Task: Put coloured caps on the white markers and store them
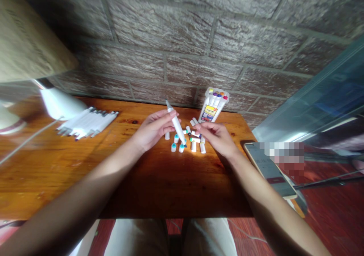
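Note:
My left hand (155, 129) is closed around a white marker (177, 125), held slanting. Its grey upper end points up toward the wall, and its dark lower tip hangs among the loose marker caps (173, 147). My right hand (217, 135) hovers at the right of these caps, thumb and fingertips pinched together beside some white caps (193, 122). Whether a cap sits inside that pinch I cannot make out. Several caps stand upright with teal ends, while others lie on their sides, including one with a green end (195, 139).
Behind my right hand stands a clear marker case (212, 104) with several coloured markers. A pile of white markers (88, 122) lies left on the wooden table (136, 188), near a lamp (58, 100) and its cable. A phone (270, 169) rests beyond the table's right edge. A brick wall rises behind.

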### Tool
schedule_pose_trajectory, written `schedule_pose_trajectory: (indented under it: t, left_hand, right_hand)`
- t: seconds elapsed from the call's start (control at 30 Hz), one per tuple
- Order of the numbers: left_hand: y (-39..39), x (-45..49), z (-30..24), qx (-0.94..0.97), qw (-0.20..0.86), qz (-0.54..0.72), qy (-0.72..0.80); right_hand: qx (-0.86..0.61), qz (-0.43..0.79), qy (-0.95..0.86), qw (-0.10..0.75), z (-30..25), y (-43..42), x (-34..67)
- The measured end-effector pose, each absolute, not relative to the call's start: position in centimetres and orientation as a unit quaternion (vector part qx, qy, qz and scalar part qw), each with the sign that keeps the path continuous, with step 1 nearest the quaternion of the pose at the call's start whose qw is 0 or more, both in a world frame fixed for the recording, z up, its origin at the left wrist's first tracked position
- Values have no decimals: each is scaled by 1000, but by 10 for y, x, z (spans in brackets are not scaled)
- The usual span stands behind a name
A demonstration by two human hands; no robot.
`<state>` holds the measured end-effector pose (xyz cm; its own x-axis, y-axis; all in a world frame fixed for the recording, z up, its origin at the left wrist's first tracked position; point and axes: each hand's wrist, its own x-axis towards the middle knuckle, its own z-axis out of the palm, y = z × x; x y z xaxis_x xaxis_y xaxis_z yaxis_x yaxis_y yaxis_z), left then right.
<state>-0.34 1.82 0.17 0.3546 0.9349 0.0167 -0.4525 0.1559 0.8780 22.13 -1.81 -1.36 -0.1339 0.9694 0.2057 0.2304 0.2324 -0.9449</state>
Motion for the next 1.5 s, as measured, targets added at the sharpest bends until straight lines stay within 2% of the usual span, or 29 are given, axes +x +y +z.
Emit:
schedule_pose_trajectory:
  t: [0.13, 0.27, 0.6, 0.77, 0.83, 1.0, 1.13, 1.37, 1.5]
  left_hand:
    - [10, 4, 0, 482, 695, 465, 261]
    - [7, 5, -4, 526, 691, 427, 249]
    - [9, -5, 2, 599, 635, 407, 270]
    - [23, -22, 6, 690, 500, 395, 343]
    - [26, -24, 1, 719, 490, 355, 343]
    - [28, -20, -14, 743, 501, 295, 331]
    - [29, -18, -11, 709, 526, 322, 342]
    - [29, -20, 7, 404, 720, 429, 367]
    - [28, -17, 9, 320, 758, 438, 362]
  right_hand:
    - [-409, 548, -552, 477, -14, -24, 202]
    - [-353, 621, -499, 490, -12, -29, 191]
    - [-316, 655, -479, 491, -5, -33, 192]
    - [-358, 639, -396, 554, 0, -26, 206]
    - [-359, 635, -378, 570, 2, -23, 211]
    - [-363, 633, -361, 582, 1, -19, 213]
    - [-364, 628, -366, 582, 0, -19, 212]
    - [-369, 635, -343, 586, 0, -17, 217]
    - [-377, 633, -356, 575, -1, -18, 216]
